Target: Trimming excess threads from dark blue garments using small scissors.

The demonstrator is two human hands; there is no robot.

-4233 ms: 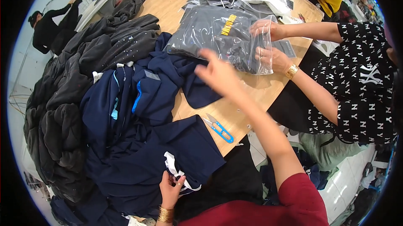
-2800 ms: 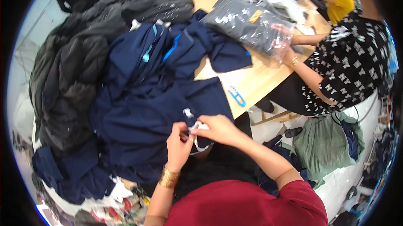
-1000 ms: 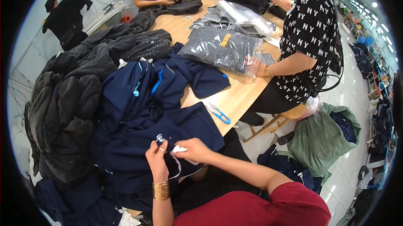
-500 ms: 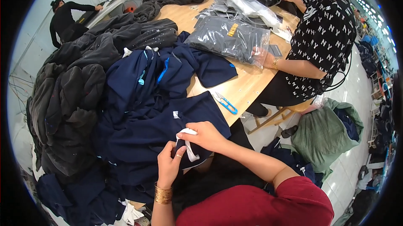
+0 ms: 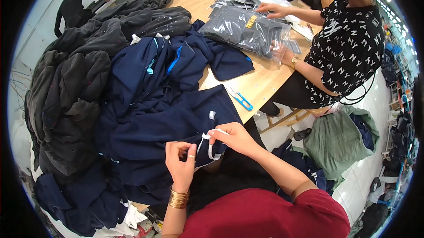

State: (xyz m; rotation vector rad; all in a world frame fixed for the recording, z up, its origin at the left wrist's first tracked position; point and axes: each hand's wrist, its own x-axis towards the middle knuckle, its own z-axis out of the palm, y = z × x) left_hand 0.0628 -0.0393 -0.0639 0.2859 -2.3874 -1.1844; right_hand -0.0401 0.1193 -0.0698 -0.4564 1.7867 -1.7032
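A white drawstring [image 5: 211, 152] hangs in a loop at the near edge of a navy blue garment [image 5: 154, 127] spread across the table. My right hand [image 5: 234, 137] pinches it beside what looks like a knot. Just to the left, my left hand [image 5: 180, 158] is closed, thumb against curled fingers. Whether anything is between those fingertips cannot be made out. A small white label [image 5: 212, 115] lies on the garment beyond my right hand. Blue-handled thread snips [image 5: 243, 101] rest on the bare wood to the right of the garment.
Dark grey garments [image 5: 66, 105] are heaped at the left. Across the wooden table [image 5: 216, 79], a co-worker [image 5: 349, 48] touches a grey garment in a clear plastic bag [image 5: 247, 30]. A green sack [image 5: 335, 141] of navy cloth stands on the floor at right.
My hands have moved apart, the right one shifting rightward with the drawstring. The white loop has opened out. The co-worker's other hand has come over the plastic bag.
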